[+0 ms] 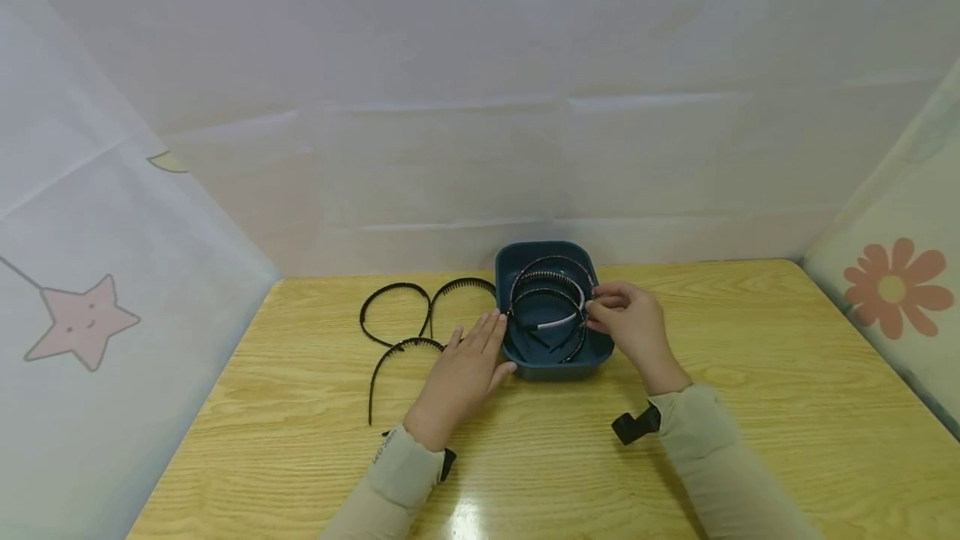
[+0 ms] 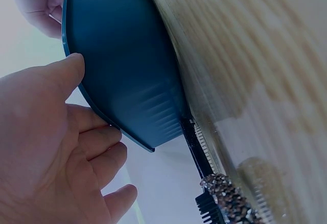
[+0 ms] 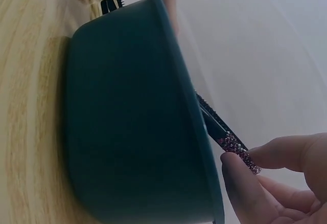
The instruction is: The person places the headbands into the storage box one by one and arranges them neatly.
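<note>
A deep teal plastic basin (image 1: 558, 372) stands at the back of the table with several headbands (image 1: 551, 257) inside, dark ones and one with a pale band. My right hand (image 1: 636, 325) is at its right rim. In the right wrist view, thumb and fingers pinch the end of a headband covered in pinkish glitter (image 3: 236, 147), which leans over the rim. On the basin's left side, my left hand (image 1: 465, 369) rests its extended fingers against the rim. The left wrist view shows the left thumb (image 2: 74, 70) touching the basin's edge.
Left of the basin, black headbands lie on the wooden table: a rounded one (image 1: 393, 284), a toothed one (image 1: 465, 282) and another (image 1: 372, 382) partly behind my left hand. A pale cloth backdrop (image 1: 450, 148) rises behind the table and along both sides.
</note>
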Action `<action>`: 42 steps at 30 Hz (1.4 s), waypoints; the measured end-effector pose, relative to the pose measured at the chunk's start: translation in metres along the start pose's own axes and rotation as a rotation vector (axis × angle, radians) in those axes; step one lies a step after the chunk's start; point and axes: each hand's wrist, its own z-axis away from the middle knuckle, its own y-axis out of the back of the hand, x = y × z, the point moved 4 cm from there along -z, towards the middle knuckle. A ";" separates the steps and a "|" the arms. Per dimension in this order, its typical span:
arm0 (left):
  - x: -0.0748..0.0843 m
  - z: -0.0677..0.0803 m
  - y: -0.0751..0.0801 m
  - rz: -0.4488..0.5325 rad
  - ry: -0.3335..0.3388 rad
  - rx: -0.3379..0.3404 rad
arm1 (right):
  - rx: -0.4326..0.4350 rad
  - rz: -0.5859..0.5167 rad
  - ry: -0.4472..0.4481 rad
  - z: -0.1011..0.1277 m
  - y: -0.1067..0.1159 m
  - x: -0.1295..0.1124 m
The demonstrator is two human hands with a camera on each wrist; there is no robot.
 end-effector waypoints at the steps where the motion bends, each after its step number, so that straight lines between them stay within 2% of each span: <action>1: 0.000 0.000 0.000 -0.001 0.000 0.001 | 0.000 0.009 0.002 0.000 -0.001 0.001; 15: 0.001 0.001 0.003 -0.001 -0.006 0.009 | -0.001 0.137 0.043 0.004 -0.009 0.001; 27: 0.001 0.001 0.002 -0.006 -0.004 0.010 | 0.010 0.334 0.120 0.008 -0.008 0.000; 35: 0.001 0.001 0.001 -0.007 -0.009 0.013 | 0.037 0.397 0.226 0.012 -0.006 -0.002; 42: 0.000 0.001 0.002 -0.005 -0.013 0.019 | 0.046 0.482 0.390 0.015 -0.002 -0.004</action>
